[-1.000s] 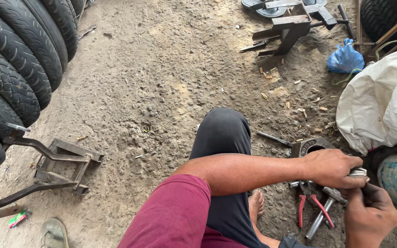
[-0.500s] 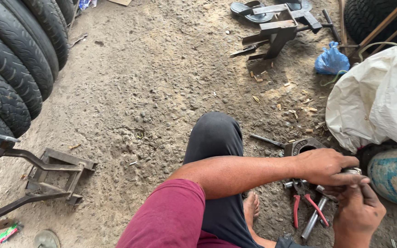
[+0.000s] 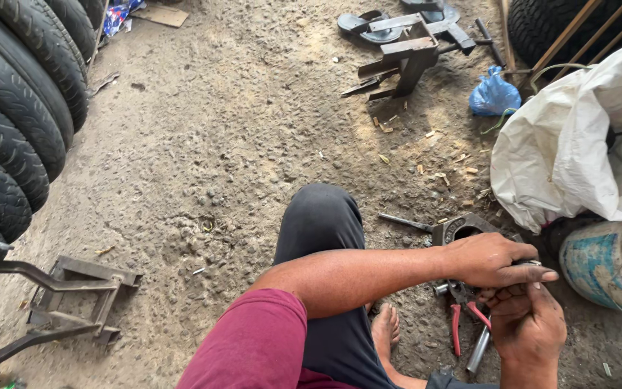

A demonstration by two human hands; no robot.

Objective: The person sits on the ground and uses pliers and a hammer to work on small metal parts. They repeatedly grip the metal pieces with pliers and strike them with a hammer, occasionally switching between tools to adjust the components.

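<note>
Both hands meet low at the right of my view. My left hand [image 3: 494, 259] reaches across the knee and its grip is closed over a small metal part [image 3: 530, 264], of which only a sliver shows past the fingers. My right hand [image 3: 527, 324] comes up from below, fingertips pressed to the same part; I cannot tell whether that grip truly clasps it or only steadies it.

Just under the hands, on the dirt floor [image 3: 217, 166], lie red-handled pliers [image 3: 462, 320] and a plain steel rod [image 3: 478, 351], close together. A bare foot [image 3: 385, 331] rests beside them. Just beyond the left hand sits a dark metal ring tool [image 3: 458, 229] with a thin handle pointing left.

Right of the hands stands a pale blue drum [image 3: 610, 266], and above it a white sack [image 3: 577, 144] slumps open. At lower left a metal stand [image 3: 66, 295] lies on the ground. Tyres [image 3: 16, 108] are stacked along the left edge. Farther off I see a blue plastic bag [image 3: 493, 94] and a heavy steel frame [image 3: 412, 50].
</note>
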